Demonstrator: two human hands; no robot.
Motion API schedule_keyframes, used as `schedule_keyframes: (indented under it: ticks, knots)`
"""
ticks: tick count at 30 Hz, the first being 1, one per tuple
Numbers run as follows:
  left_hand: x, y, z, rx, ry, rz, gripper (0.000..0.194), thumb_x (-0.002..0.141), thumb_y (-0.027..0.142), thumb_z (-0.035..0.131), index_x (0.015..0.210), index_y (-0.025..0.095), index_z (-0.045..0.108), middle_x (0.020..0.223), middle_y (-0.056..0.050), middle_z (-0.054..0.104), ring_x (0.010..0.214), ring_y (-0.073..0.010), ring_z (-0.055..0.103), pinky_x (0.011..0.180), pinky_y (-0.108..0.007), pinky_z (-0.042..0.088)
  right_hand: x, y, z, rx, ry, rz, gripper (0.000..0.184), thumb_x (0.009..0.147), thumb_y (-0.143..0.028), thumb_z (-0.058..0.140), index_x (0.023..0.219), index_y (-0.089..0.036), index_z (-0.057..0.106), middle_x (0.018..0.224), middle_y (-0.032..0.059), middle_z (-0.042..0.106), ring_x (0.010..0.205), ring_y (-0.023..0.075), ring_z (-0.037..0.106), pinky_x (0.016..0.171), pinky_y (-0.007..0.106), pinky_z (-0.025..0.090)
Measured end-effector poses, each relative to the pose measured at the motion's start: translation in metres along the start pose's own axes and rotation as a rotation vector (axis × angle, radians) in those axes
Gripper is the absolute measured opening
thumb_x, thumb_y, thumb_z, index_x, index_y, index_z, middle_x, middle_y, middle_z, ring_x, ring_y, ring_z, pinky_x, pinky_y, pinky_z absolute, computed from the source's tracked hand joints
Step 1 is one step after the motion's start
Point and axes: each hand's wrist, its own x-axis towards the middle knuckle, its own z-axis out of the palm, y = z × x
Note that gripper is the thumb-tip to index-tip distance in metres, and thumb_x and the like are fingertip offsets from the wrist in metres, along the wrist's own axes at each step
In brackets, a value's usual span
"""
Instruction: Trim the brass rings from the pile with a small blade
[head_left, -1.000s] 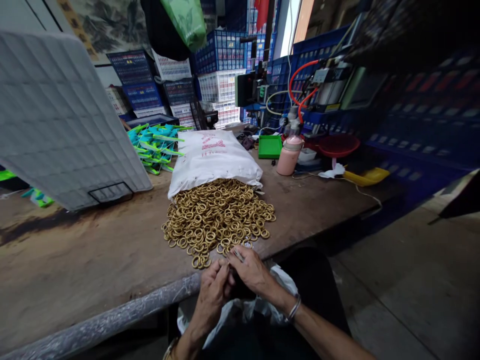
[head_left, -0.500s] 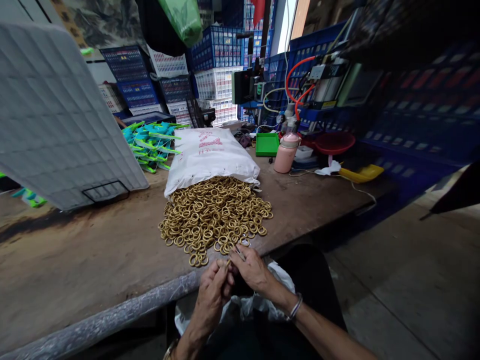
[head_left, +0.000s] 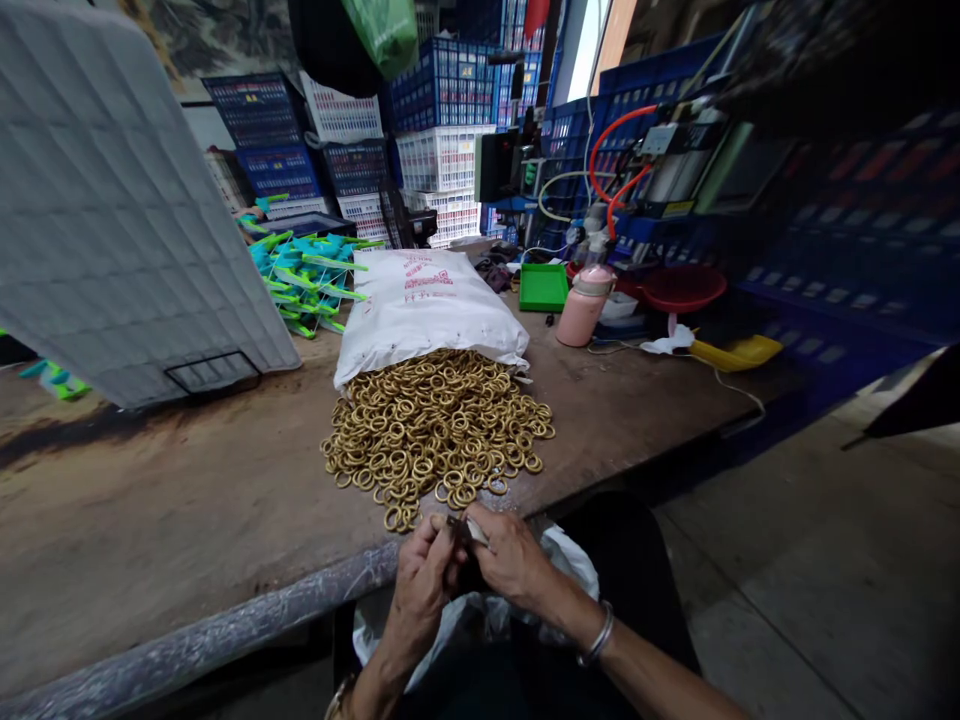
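Just off the table's front edge, my left hand [head_left: 421, 580] is closed in a pinch on a gold-coloured ring, mostly hidden by the fingers. My right hand [head_left: 517, 565] grips a small knife-like tool [head_left: 477, 533] with a pale handle; its dark end meets the left fingertips. Beyond both hands lies a heap of gold-coloured rings [head_left: 435, 430], spilling from the mouth of a white woven sack [head_left: 427, 310] with red print. A pale plastic bag [head_left: 469, 625] hangs open below my hands, over my lap.
A grey ribbed panel [head_left: 142, 220] stands at the left, by teal and lime plastic parts [head_left: 307, 275]. To the right are a pink bottle [head_left: 583, 312], a green tray [head_left: 544, 288], a red dish [head_left: 684, 288] and a yellow scoop [head_left: 739, 352]. Stacked crates [head_left: 446, 95] line the back.
The tool in my right hand has come across onto the left fingertips, and the ring seen there before is now mostly covered. The whole view has shifted slightly.
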Motion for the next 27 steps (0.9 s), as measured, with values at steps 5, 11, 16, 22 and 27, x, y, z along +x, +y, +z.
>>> schedule_keyframes:
  ticks: [5, 11, 16, 22, 27]
  knots:
    - [0.000, -0.001, -0.003, 0.070, 0.021, 0.041, 0.032, 0.072, 0.047, 0.057, 0.065, 0.018, 0.046, 0.051, 0.006, 0.042, 0.041, -0.0046, 0.027, 0.041, -0.019, 0.019, 0.000, 0.003, 0.005, -0.212, -0.016, 0.002, 0.023, 0.068, -0.007, 0.039, 0.084, -0.019, 0.050, 0.069, 0.0009, 0.059, 0.061, 0.0130, 0.051, 0.056, 0.023, 0.026]
    - [-0.017, 0.008, 0.003, 0.004, -0.055, -0.064, 0.035, 0.069, 0.048, 0.060, 0.062, 0.017, 0.045, 0.048, 0.006, 0.045, 0.037, -0.0031, 0.026, 0.037, -0.018, 0.016, 0.001, 0.009, -0.010, -0.420, 0.014, 0.103, 0.025, 0.069, -0.005, 0.038, 0.088, -0.016, 0.050, 0.071, 0.0041, 0.061, 0.062, 0.0149, 0.053, 0.056, 0.025, 0.025]
    - [-0.016, 0.010, 0.003, -0.152, -0.050, -0.110, 0.033, 0.074, 0.047, 0.055, 0.066, 0.015, 0.051, 0.049, 0.005, 0.043, 0.037, -0.0029, 0.026, 0.035, -0.017, 0.016, 0.016, 0.008, -0.017, -0.406, 0.175, 0.081, 0.020, 0.072, -0.006, 0.039, 0.083, -0.018, 0.050, 0.075, 0.0028, 0.062, 0.067, 0.0136, 0.054, 0.057, 0.024, 0.026]
    - [-0.009, 0.005, -0.004, -0.237, 0.010, -0.106, 0.025, 0.073, 0.040, 0.058, 0.073, 0.016, 0.052, 0.052, 0.003, 0.051, 0.036, -0.0027, 0.031, 0.034, -0.016, 0.016, 0.041, 0.000, -0.005, -0.461, 0.194, 0.091, 0.011, 0.077, -0.016, 0.046, 0.085, -0.020, 0.052, 0.078, 0.0018, 0.062, 0.071, 0.0140, 0.055, 0.059, 0.023, 0.026]
    - [-0.008, 0.011, -0.009, -0.355, 0.037, -0.173, 0.032, 0.066, 0.033, 0.066, 0.092, 0.019, 0.054, 0.064, 0.002, 0.058, 0.041, -0.0045, 0.041, 0.036, -0.015, 0.024, 0.050, 0.008, 0.012, -0.510, 0.207, 0.128, 0.014, 0.079, -0.019, 0.046, 0.092, -0.019, 0.050, 0.084, 0.0048, 0.063, 0.078, 0.0175, 0.056, 0.064, 0.025, 0.028]
